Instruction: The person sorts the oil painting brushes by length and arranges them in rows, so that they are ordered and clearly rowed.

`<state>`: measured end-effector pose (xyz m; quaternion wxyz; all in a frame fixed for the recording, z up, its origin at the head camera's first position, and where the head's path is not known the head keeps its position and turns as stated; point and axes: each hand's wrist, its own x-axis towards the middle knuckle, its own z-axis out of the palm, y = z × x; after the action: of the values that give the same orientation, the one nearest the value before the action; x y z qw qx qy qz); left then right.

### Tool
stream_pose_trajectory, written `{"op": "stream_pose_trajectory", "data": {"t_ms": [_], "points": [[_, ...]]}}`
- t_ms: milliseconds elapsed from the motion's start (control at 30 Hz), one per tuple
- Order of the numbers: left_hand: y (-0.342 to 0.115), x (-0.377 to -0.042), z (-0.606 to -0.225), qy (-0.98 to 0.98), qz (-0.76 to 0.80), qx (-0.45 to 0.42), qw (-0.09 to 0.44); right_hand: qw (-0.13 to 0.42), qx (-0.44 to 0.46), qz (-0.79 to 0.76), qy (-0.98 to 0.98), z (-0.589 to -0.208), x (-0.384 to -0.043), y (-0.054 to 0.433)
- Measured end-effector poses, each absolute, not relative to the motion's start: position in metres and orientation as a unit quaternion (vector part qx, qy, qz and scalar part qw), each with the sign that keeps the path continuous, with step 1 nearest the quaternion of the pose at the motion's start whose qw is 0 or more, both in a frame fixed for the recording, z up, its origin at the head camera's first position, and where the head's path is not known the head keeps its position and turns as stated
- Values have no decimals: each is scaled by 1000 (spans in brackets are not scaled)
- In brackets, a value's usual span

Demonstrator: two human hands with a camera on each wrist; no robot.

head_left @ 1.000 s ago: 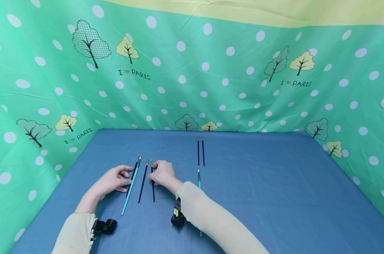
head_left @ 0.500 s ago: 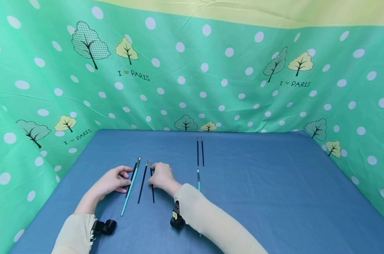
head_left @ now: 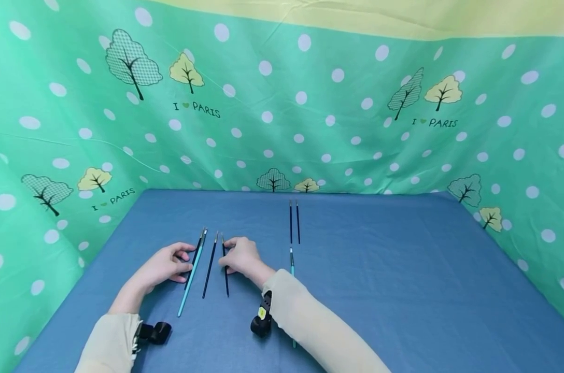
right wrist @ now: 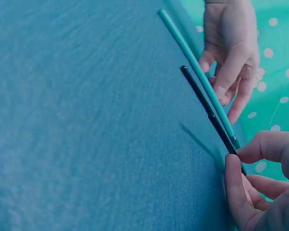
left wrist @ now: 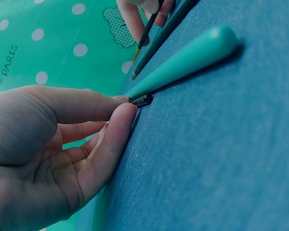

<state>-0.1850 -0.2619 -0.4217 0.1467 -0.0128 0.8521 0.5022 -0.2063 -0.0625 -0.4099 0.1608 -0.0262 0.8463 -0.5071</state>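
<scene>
My left hand pinches a dark paintbrush between thumb and forefinger at the left of the table. A turquoise paintbrush lies alongside it, partly crossing over it; its thick rounded handle looms large in the left wrist view. Another dark paintbrush lies just to the right. Beyond that, my right hand holds a third dark paintbrush between thumb and fingers. In the right wrist view this brush is raised off the cloth, its shadow separate from it.
Two dark paintbrushes lie side by side at the back middle. Nearer, a turquoise paintbrush is partly hidden under my right forearm. Blue cloth covers the table, and a green dotted curtain hangs around it.
The right hand has shifted slightly to the right, and the lower end of its dark paintbrush has swung a little right. The left hand and the other paintbrushes look unmoved.
</scene>
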Motion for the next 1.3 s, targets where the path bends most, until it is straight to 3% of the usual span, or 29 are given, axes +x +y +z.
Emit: {"op": "stream_pose_trajectory", "data": {"t_ms": [667,1300], "points": [[-262,-186,-421,848,508,-6,150,190,6,-565,803,-403,-226,-31],[-262,-186,-424,850,506,-8,146,157,65,-589,790,-394,-262,22]]}}
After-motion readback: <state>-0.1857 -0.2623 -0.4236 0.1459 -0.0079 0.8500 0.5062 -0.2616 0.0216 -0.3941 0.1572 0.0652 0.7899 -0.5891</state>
